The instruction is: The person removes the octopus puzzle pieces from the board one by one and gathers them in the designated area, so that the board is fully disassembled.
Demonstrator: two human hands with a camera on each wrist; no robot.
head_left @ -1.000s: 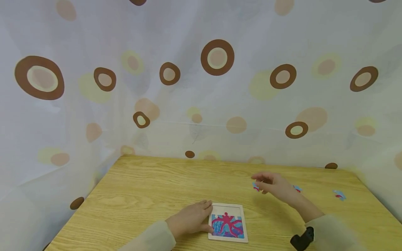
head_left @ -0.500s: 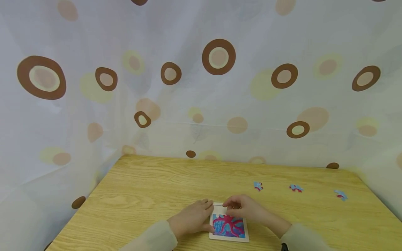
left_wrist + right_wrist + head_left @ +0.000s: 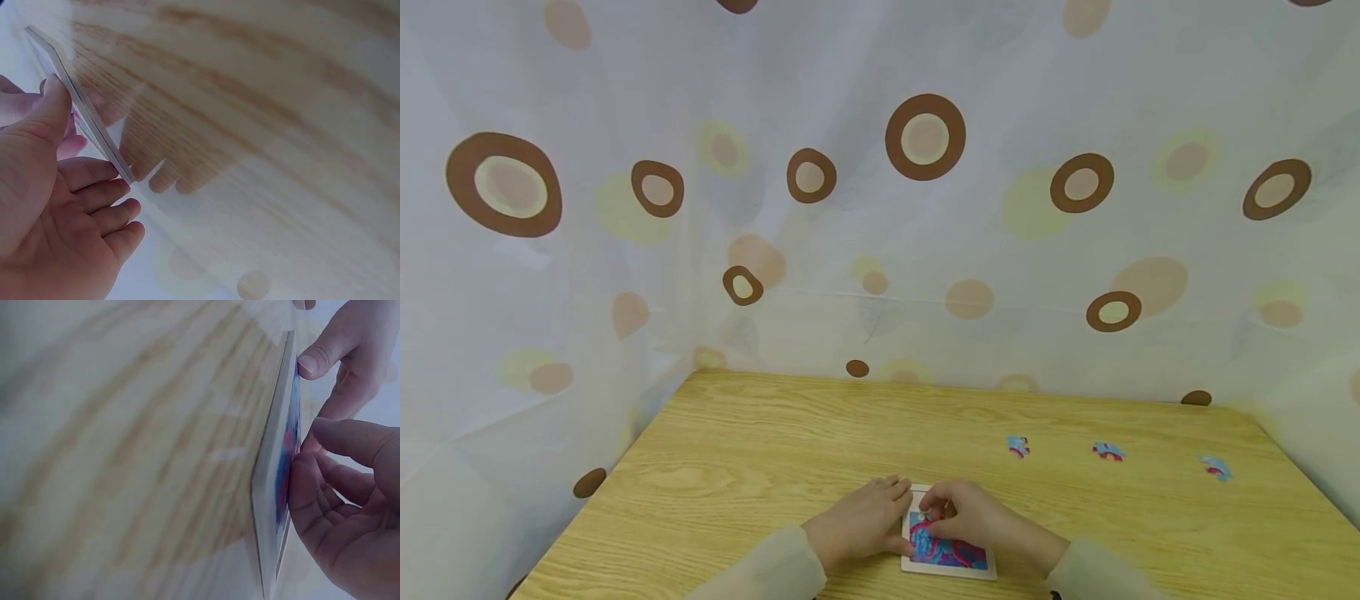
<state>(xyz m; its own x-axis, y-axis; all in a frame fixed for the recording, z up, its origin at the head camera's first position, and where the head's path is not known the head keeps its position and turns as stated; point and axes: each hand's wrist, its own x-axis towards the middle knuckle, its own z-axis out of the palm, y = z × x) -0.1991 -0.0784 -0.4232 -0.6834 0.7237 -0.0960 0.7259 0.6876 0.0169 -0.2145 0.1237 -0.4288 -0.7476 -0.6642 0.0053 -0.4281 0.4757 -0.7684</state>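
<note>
A white-framed puzzle tray point(image 3: 951, 572) lies on the table, its lower part filled with an octopus picture point(image 3: 925, 547). My left hand point(image 3: 859, 521) rests along the tray's left edge. Its thumb point(image 3: 53, 100) presses on the frame while the other fingers spread loosely beside it. Over the picture's upper part, my right hand point(image 3: 976, 517) bends its thumb and fingers together in a pinch on a puzzle piece, mostly hidden behind them. In the right wrist view those fingertips touch the tray face, close to the left hand point(image 3: 362, 356).
Towards the back right lie three loose blue-and-red puzzle pieces point(image 3: 1018, 446), spaced apart. The wooden table point(image 3: 760, 442) ends at a white curtain point(image 3: 820, 333) with brown circles, which also hangs along both sides.
My right hand has swung from near the loose pieces, left and towards me, onto the tray, then slightly further left over the picture. The left hand stays at the tray's edge.
</note>
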